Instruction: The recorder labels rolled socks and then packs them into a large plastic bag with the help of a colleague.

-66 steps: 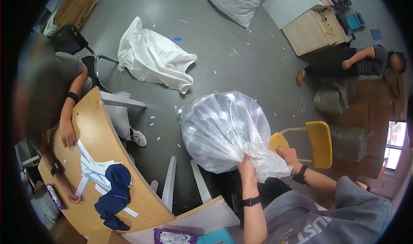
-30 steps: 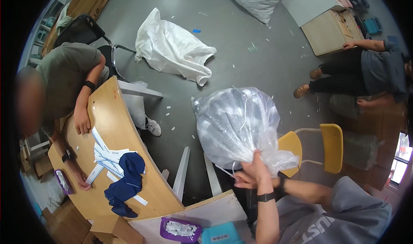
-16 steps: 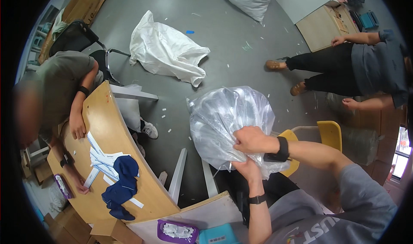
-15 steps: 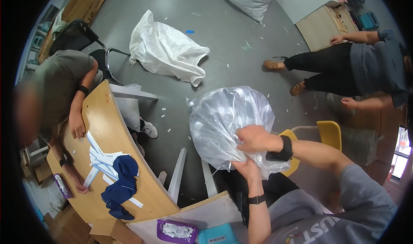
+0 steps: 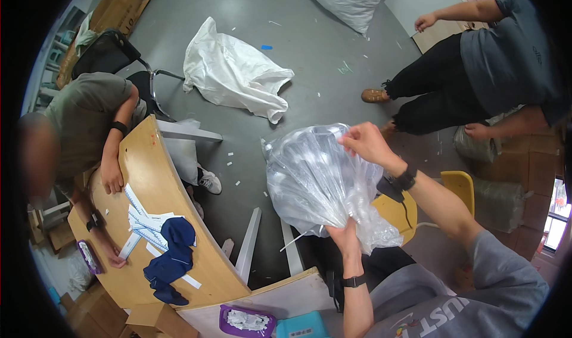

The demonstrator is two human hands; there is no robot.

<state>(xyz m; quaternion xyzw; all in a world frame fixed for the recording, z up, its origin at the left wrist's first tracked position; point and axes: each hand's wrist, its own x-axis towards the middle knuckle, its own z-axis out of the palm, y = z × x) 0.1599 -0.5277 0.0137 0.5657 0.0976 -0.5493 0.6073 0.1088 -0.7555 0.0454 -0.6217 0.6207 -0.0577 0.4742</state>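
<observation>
A large clear plastic bag (image 5: 307, 180) stands in front of me, its neck gathered and its loose end crumpled towards me. My left hand (image 5: 344, 235) is closed round that gathered neck. A thin white strip (image 5: 298, 239), like a cable tie, sticks out beside it to the left. Above the right side of the bag, my right hand (image 5: 364, 142) is raised with its fingers bent together. Whatever its fingertips may hold is too small to make out. Black bands circle both my wrists, and a dark boxy piece hangs by the right one.
A white sack (image 5: 232, 70) lies on the floor ahead; a full one (image 5: 351, 4) stands beyond. At left, a person leans over the wooden table (image 5: 214, 260) with paper strips and dark blue cloth (image 5: 173, 260). Another person stands at right. A yellow chair (image 5: 459, 189) is beside me.
My right hand has left the bag's neck and risen up and forward. My left hand still grips the neck. The person at right has shifted and lifted a hand.
</observation>
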